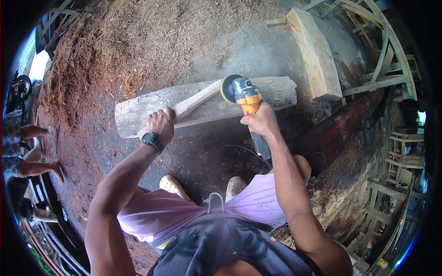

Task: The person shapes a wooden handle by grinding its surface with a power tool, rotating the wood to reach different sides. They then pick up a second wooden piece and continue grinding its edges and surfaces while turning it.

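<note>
My left hand (159,125), with a watch on its wrist, is closed round the near end of a pale wooden piece (198,101). This piece lies slanted across a flat-topped log (271,92). In my right hand (262,120) is an orange and black angle grinder (249,101), held by its body. Its round disc (228,89) is at the far right end of the wooden piece; whether it touches cannot be made out. A dark cord (244,148) runs by the grinder's rear end.
Wood shavings (133,41) cover the ground beyond the log. A thick timber block (315,55) lies at the upper right. Wooden frames (386,60) stand on the right. Another person's bare legs (39,168) show at the left edge.
</note>
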`<state>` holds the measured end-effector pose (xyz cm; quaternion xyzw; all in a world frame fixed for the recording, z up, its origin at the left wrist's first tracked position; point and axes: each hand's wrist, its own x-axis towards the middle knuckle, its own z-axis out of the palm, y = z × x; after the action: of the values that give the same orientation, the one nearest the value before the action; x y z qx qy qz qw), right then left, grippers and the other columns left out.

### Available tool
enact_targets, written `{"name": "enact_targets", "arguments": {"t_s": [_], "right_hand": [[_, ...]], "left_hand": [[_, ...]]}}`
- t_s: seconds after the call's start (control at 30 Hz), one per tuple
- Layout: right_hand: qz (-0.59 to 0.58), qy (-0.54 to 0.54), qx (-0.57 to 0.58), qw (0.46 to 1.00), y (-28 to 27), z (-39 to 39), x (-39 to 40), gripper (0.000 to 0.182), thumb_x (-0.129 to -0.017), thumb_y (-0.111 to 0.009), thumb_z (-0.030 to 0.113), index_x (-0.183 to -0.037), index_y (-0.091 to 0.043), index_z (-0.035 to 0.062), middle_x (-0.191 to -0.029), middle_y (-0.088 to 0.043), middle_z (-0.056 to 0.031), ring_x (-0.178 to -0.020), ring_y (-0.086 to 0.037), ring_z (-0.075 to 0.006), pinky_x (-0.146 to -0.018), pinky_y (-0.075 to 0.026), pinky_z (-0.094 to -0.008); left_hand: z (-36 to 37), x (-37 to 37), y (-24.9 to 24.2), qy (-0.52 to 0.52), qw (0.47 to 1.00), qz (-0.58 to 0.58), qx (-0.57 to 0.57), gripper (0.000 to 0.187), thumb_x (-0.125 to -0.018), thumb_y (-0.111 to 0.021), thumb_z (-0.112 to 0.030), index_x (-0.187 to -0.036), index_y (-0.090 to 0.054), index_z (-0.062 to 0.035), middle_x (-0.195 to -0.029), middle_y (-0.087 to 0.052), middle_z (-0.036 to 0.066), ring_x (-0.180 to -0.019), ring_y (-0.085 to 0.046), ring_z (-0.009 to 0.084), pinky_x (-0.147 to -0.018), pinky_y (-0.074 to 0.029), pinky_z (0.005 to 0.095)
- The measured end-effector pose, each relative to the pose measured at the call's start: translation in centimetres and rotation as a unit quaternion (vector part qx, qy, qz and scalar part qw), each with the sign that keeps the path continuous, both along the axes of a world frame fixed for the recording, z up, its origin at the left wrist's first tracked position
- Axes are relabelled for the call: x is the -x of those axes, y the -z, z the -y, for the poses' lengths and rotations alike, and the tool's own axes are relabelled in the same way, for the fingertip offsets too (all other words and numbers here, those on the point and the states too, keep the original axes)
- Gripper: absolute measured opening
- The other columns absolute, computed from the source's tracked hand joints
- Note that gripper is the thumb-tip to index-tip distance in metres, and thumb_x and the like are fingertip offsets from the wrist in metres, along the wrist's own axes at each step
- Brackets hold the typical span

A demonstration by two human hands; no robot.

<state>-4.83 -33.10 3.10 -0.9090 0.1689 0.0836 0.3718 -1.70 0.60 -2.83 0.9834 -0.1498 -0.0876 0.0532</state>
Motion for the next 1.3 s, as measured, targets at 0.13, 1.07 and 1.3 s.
{"name": "enact_targets", "arguments": {"t_s": [0.13,1.07,1.3], "right_hand": [[0.009,0.008,-0.016,1.0,-1.0,-0.3,-0.2,0.048,-0.064,-0.084,0.014,-0.105,-0.068,-0.0025,-0.094,-0.073,-0.0179,-0.087,-0.073,-0.0299,-0.078,-0.057,-0.0408],[0.07,0.089,-0.18,0.977,-1.3,2.8,0.3,0.03,-0.069,-0.081,0.006,-0.095,-0.068,0.001,-0.082,-0.068,-0.0072,-0.07,-0.068,-0.0183,-0.065,-0.054,-0.0351],[0.086,0.171,-0.434,0.881,-3.3,2.7,-0.4,0.031,-0.072,-0.082,0.009,-0.096,-0.064,-0.0002,-0.082,-0.066,-0.0073,-0.063,-0.067,-0.0171,-0.058,-0.054,-0.0316]], "left_hand": [[0.0,-0.3,-0.1,0.003,1.0,0.002,-0.009,0.017,-0.093,-0.057,-0.011,-0.106,-0.052,-0.0004,-0.1,-0.066,0.025,-0.096,-0.067,0.0419,-0.086,-0.051,0.0516],[0.0,-0.6,-0.5,-0.048,0.993,-0.075,0.075,0.025,-0.089,-0.063,-0.015,-0.11,-0.059,-0.0028,-0.101,-0.068,0.021,-0.095,-0.069,0.0393,-0.08,-0.055,0.0494],[0.1,0.1,1.5,-0.114,0.891,-0.311,0.309,0.035,-0.084,-0.079,-0.021,-0.111,-0.069,-0.0014,-0.108,-0.071,0.016,-0.088,-0.072,0.0247,-0.075,-0.06,0.038]]}}
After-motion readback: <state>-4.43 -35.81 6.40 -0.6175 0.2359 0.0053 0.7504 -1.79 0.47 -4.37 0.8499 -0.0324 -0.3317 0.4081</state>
